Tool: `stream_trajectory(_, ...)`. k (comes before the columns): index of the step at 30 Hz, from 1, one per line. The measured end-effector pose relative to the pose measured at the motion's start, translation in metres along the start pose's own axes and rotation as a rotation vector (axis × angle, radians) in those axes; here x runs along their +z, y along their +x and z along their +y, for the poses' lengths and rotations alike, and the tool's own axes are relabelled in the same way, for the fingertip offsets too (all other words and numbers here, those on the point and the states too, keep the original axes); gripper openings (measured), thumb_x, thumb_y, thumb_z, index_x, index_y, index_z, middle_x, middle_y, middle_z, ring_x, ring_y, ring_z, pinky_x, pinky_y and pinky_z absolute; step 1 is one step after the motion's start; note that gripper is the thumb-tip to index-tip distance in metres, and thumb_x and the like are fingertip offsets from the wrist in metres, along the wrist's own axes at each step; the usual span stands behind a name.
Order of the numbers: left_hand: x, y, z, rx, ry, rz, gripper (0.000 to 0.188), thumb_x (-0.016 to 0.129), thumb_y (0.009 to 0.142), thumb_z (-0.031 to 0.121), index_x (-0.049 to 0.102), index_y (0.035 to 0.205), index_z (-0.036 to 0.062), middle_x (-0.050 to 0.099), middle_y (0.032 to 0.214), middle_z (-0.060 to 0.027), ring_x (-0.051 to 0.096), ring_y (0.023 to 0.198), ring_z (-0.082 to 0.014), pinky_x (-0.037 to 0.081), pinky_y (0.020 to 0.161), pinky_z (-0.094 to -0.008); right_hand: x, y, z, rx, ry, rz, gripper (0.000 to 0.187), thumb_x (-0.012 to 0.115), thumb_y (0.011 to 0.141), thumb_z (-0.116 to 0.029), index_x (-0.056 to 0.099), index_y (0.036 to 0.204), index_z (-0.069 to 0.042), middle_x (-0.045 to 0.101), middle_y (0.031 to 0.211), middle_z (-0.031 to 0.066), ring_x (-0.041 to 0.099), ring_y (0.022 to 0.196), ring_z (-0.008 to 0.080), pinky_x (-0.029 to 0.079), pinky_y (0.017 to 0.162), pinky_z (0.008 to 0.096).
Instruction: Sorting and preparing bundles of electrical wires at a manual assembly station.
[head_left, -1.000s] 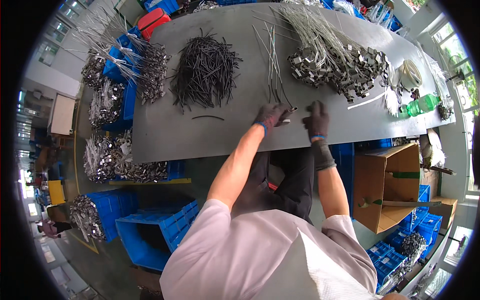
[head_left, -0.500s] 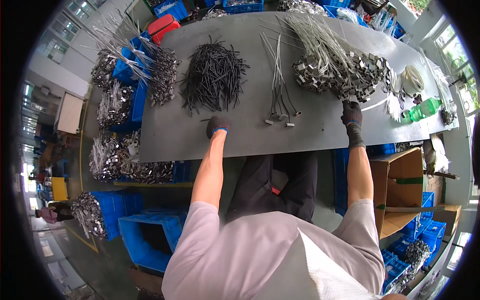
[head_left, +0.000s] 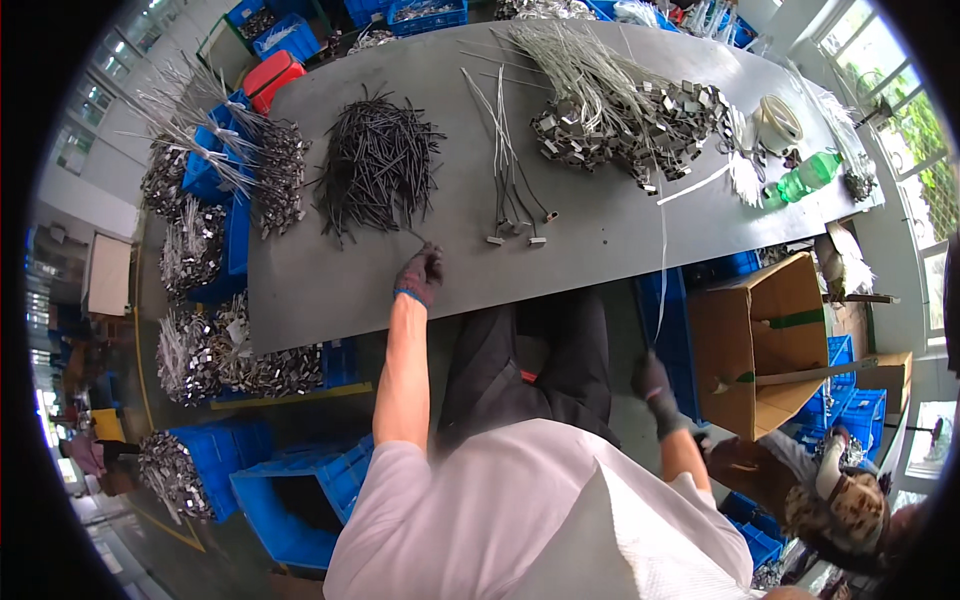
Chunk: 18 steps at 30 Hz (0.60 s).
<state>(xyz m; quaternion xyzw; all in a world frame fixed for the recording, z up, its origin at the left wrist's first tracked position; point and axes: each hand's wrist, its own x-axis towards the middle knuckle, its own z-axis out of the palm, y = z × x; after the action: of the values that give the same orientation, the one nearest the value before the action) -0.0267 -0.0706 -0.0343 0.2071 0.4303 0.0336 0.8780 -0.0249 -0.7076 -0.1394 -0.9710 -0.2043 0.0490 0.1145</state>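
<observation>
Left hand (head_left: 419, 276), gloved, fingers curled and pinching one thin black tie at the near tip of the black tie pile (head_left: 375, 165), which sits toward the worktop's (head_left: 330, 290) left end, mid-depth. Right hand (head_left: 652, 379), gloved, is off the worktop below its near edge, closed around a long white strip (head_left: 663, 235) that runs up over the near edge. A small bunch of white ties with metal ends (head_left: 510, 190) lies mid-worktop, near edge side.
</observation>
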Motion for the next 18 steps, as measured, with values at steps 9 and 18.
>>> stream_trajectory(9, 0.162, -0.026, -0.129, 0.063, 0.086, -0.402, 0.007, 0.068, 0.094, 0.011, 0.064, 0.096, 0.0060, 0.069, 0.082, -0.0082, 0.068, 0.072, -0.0231, 0.062, 0.069, -0.0416, -0.037, -0.118, -0.052, 0.307, 0.065, -0.380, 0.022, 0.055, 0.090, -0.014, 0.068, 0.105, -0.005, 0.069, 0.101, 0.0265, 0.067, 0.098, 0.0430, 0.054, 0.081, 0.0495)
stream_trajectory(18, 0.260, -0.074, -0.133, 0.682, -0.071, -0.220, 0.014, 0.059, 0.100, 0.017, 0.056, 0.096, 0.0038, 0.068, 0.081, -0.0102, 0.068, 0.063, -0.0216, 0.060, 0.056, -0.0377, -0.075, -0.018, -0.074, 0.055, -0.050, -0.297, 0.015, 0.060, 0.086, -0.015, 0.069, 0.096, -0.007, 0.071, 0.093, 0.0220, 0.069, 0.091, 0.0420, 0.056, 0.074, 0.0502)
